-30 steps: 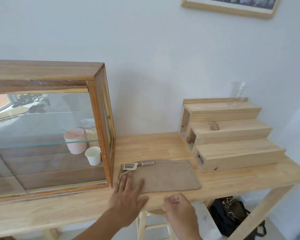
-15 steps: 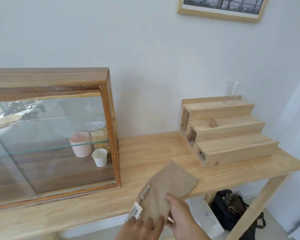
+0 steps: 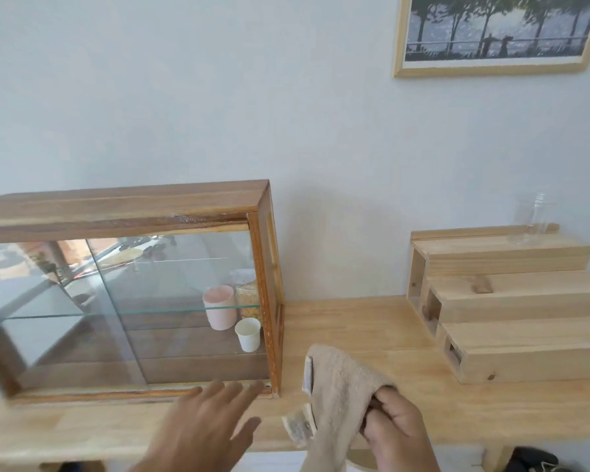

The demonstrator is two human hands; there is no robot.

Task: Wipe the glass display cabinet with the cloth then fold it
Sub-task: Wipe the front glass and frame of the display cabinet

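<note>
The glass display cabinet (image 3: 130,301) has a dark wooden frame and stands at the left on the light wooden table (image 3: 355,321). A beige cloth (image 3: 338,390) with a white tag hangs lifted above the table's front edge, right of the cabinet's corner. My right hand (image 3: 395,434) is shut on the cloth. My left hand (image 3: 208,427) hovers open with fingers spread, just in front of the cabinet's lower front rail.
Inside the cabinet stand a pink cup (image 3: 219,306), a white paper cup (image 3: 248,334) and a jar (image 3: 247,298). A stepped wooden riser (image 3: 511,308) sits at the right with a clear glass (image 3: 530,219) on top. A dark bag (image 3: 532,459) lies under the table. A framed picture (image 3: 494,32) hangs on the wall.
The cloth lay flat on the table under my left hand; my right hand has picked it up and lifted it. My left hand has let go and moved left toward the cabinet.
</note>
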